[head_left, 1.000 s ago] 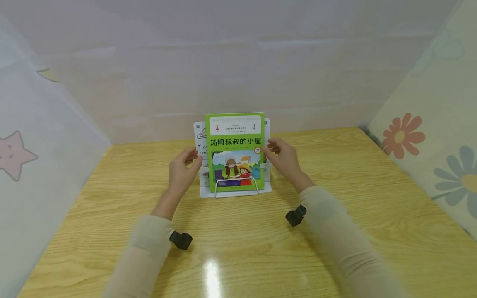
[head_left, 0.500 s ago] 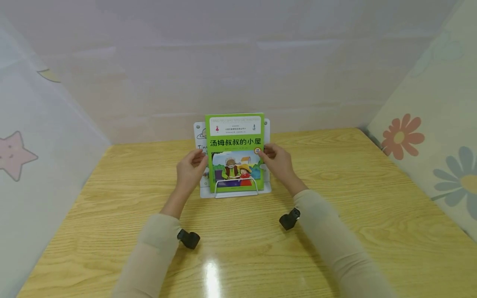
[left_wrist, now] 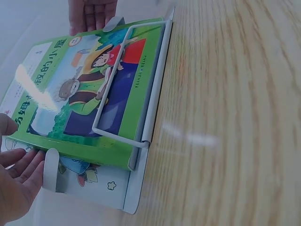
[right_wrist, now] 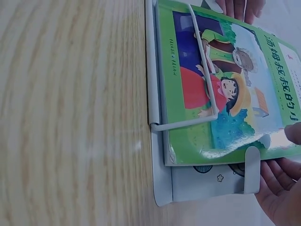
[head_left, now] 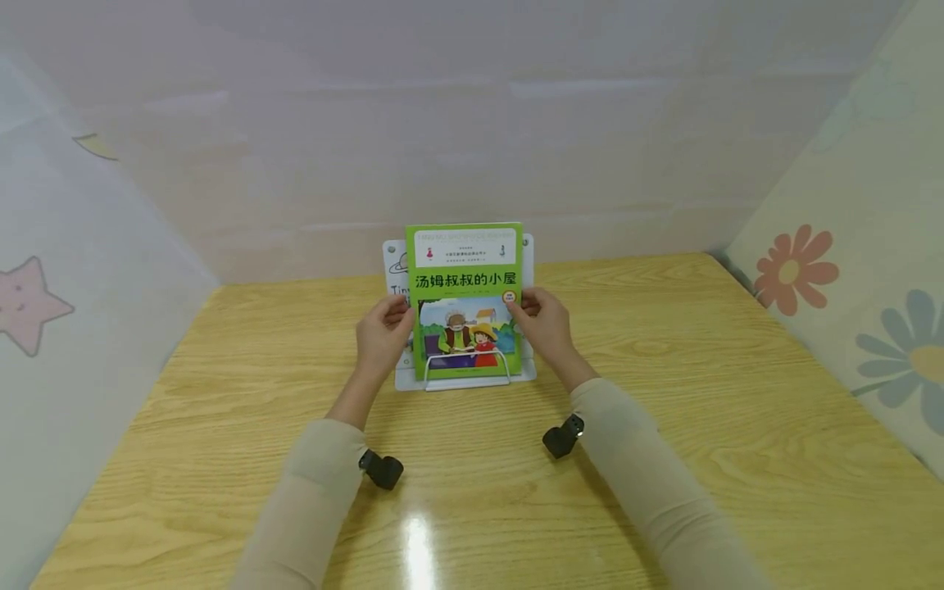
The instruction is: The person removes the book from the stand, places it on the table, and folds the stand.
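A green picture book (head_left: 466,280) with Chinese lettering leans upright on a white book stand (head_left: 404,379) printed with drawings. The stand's white wire bar (right_wrist: 207,80) crosses the lower cover, and small clips (left_wrist: 51,170) stick out at its sides. My left hand (head_left: 381,334) is at the book's left edge, thumb in front and fingers by the edge. On the opposite edge my right hand (head_left: 546,326) pinches the book, its thumb on the cover and its other fingers behind. In the right wrist view, the right fingers (right_wrist: 277,181) show beside the stand's side clip.
The stand rests toward the back of a wood-grain table (head_left: 472,483). Behind it rises a pale cloth backdrop (head_left: 472,123), with decorated side panels bearing a star (head_left: 31,305) at left and flowers (head_left: 796,269) at right.
Both hands have moved inward to the book's side edges, the right thumb coming onto the cover. Book and stand look almost unmoved.
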`<state>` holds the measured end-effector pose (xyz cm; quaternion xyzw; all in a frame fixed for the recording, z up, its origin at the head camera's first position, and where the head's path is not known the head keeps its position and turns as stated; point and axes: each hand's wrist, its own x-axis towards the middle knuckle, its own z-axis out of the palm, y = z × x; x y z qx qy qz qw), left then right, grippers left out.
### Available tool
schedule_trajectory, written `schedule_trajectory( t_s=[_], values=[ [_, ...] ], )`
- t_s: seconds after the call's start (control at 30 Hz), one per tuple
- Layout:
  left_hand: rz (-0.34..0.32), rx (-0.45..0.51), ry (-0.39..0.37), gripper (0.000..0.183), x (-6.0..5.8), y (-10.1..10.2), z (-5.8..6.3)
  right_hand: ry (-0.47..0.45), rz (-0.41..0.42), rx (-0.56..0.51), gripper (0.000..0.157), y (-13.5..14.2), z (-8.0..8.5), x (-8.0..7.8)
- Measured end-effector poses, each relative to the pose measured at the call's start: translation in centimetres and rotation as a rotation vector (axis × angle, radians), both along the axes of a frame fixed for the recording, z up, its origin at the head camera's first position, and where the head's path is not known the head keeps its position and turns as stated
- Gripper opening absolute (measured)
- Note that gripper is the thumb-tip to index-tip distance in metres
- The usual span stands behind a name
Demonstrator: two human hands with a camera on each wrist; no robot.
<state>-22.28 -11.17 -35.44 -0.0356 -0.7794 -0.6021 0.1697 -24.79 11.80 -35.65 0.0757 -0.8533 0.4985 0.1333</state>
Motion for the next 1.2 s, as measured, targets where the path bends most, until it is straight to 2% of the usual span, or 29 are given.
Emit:
schedule_trajectory(
  t_s=[0.17,0.47,0.67,0.83,0.87,0.93,1.2],
  values=[
    [0.020,0.000,0.023,0.027,-0.4,0.3,-0.2,-0.013,-0.040,-0.004,0.027,-0.2,-0.1,-0.2],
    [0.060,-0.031,-0.004,0.026,-0.8,0.8,-0.7,-0.070,-0.097,0.045,0.027,-0.6,0.0,-0.1],
    [0.081,-0.025,0.053,0.022,-1.1,1.1,-0.9,-0.141,-0.116,0.025,0.028,-0.7,0.4,-0.1],
    [0.093,-0.066,0.015,0.021,-1.3,1.3,-0.7,-0.149,-0.157,0.037,0.025,-1.0,0.7,0.0],
    [0.097,-0.087,-0.023,0.022,-1.2,1.3,-0.4,-0.149,-0.163,0.043,0.024,-1.1,0.8,0.1],
    [0.107,-0.106,-0.042,0.022,-1.2,1.4,-0.3,-0.151,-0.175,0.051,0.024,-1.2,0.9,0.1],
    [0.136,-0.110,-0.057,0.021,-1.3,1.5,0.0,-0.181,-0.200,0.006,0.027,-1.2,1.1,-0.2]
  ],
)
